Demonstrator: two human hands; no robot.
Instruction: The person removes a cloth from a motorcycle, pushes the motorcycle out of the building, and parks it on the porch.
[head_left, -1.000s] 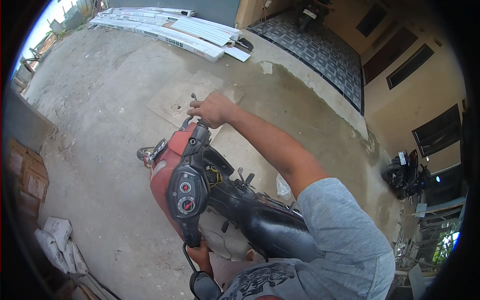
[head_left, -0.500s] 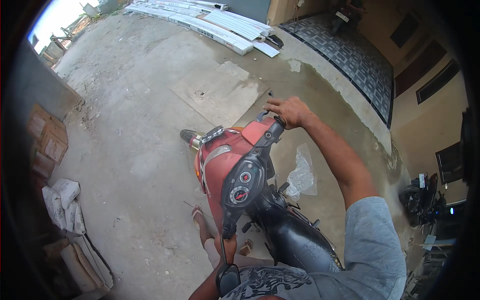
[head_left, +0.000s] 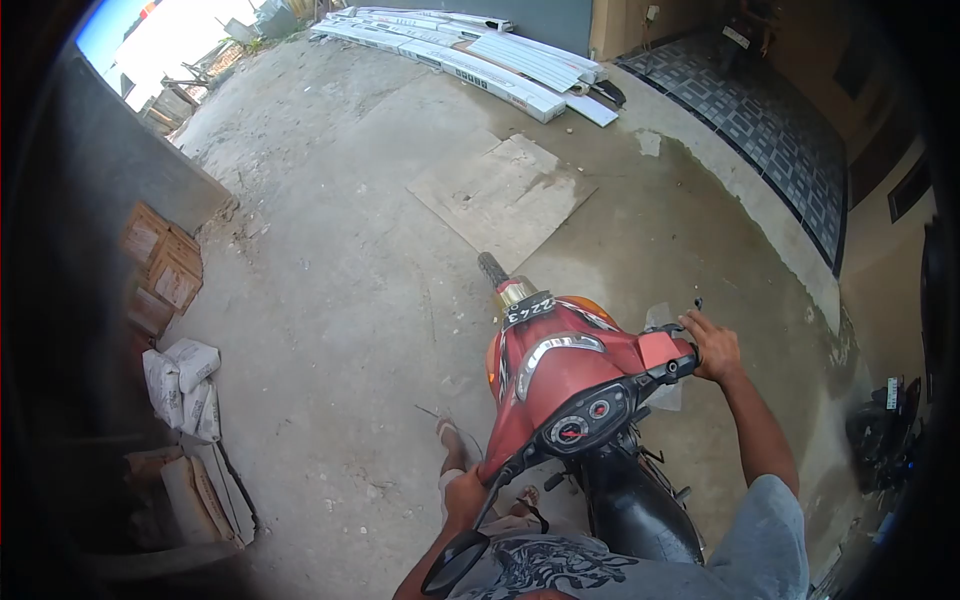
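Red scooter with black seat and round dash gauges (head_left: 560, 390) stood on the bare grey concrete yard (head_left: 340, 300), front wheel (head_left: 492, 268) pointing up-frame toward the pale square slab set in the ground (head_left: 500, 195). Rider astride it, one sandalled foot (head_left: 448, 432) down on the concrete on the left side.

Right hand (head_left: 712, 348) was wrapped tight on the right handlebar grip, fingers closed round it beside the brake lever. Left hand (head_left: 466, 490) was closed on the left grip, low in frame just above the black round mirror (head_left: 452, 565); fingers partly hidden, but it read as a full clamp.

Judgement on progress: bike mounted, bars held and lined up with open ground; foot not lifted, so actually rolling off looked not yet done. Can't tell if the engine ran.

Surroundings: long white boxed panels stacked at the far edge (head_left: 500, 62), white sacks (head_left: 185, 385) and brown cartons (head_left: 160, 265) along the left wall, dark patterned tiled porch (head_left: 760, 120) at right, another parked motorbike (head_left: 885, 425) well apart at far right.
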